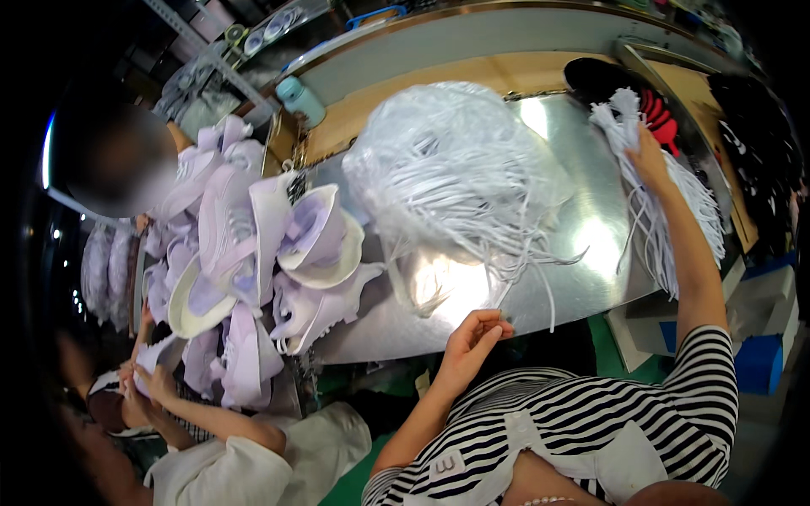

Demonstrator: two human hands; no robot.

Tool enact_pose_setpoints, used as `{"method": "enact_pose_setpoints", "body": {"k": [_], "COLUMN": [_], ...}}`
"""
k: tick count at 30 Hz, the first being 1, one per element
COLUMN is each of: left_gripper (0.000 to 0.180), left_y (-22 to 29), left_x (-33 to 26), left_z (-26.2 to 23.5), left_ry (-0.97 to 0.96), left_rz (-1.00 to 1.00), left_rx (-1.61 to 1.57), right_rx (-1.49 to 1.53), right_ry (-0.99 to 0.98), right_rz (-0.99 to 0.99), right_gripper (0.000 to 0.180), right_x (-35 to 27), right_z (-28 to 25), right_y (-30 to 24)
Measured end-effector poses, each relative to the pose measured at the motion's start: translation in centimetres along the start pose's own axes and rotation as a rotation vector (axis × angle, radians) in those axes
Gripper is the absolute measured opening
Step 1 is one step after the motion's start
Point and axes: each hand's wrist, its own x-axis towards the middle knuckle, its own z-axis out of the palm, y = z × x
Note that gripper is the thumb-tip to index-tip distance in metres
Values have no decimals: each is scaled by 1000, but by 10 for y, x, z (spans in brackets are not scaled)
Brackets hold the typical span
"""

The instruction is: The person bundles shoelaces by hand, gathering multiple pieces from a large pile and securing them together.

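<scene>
My right hand [648,160] reaches to the right side of the metal table and closes around a bundle of white shoelaces [662,232], whose long ends hang toward the table's front edge. My left hand [474,344] hovers at the front edge, thumb and fingers drawn together. What lies between its fingertips, if anything, is too small to make out. Mid-table, a large clear plastic bag [422,114] bulges with more white shoelaces [472,194], several of them spilling out of its front.
Pale lilac shoe uppers [232,228] are heaped at the left, where a co-worker's hands [152,384] handle another piece. A light-blue bottle [300,101] stands behind the bag. Red pieces [662,126] lie beside a black item [591,78], and black laces [755,169] hang far right.
</scene>
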Motion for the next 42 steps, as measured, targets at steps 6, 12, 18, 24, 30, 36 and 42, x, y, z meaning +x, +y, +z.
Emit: {"method": "enact_pose_setpoints", "body": {"k": [6, 12, 18, 24, 30, 36, 42], "left_gripper": [24, 46, 55, 56, 50, 47, 37], "left_y": [46, 81, 69, 59, 59, 21, 64], "left_x": [17, 75, 72, 62, 65, 50, 37], "left_z": [-7, -28, -73, -90, -54, -65, -33], "left_ry": [173, 344, 513, 555, 580, 671, 543], "left_rz": [286, 723, 636, 597, 659, 754, 803], "left_rx": [459, 1015, 981, 897, 1123, 1021, 971], "right_rx": [196, 684, 438, 413, 302, 282, 160], "right_ry": [143, -153, -38, -181, -358, -61, -196], "right_rz": [-319, -883, -835, -631, -810, -847, -771], "right_gripper": [49, 31, 22, 20, 29, 35, 42], "right_x": [33, -6, 13, -7, -48, -66, -72], "right_z": [-72, -101, -48, -112, -122, -115, -60], "right_y": [-158, -401, -449, -375, -342, -411, -401]}}
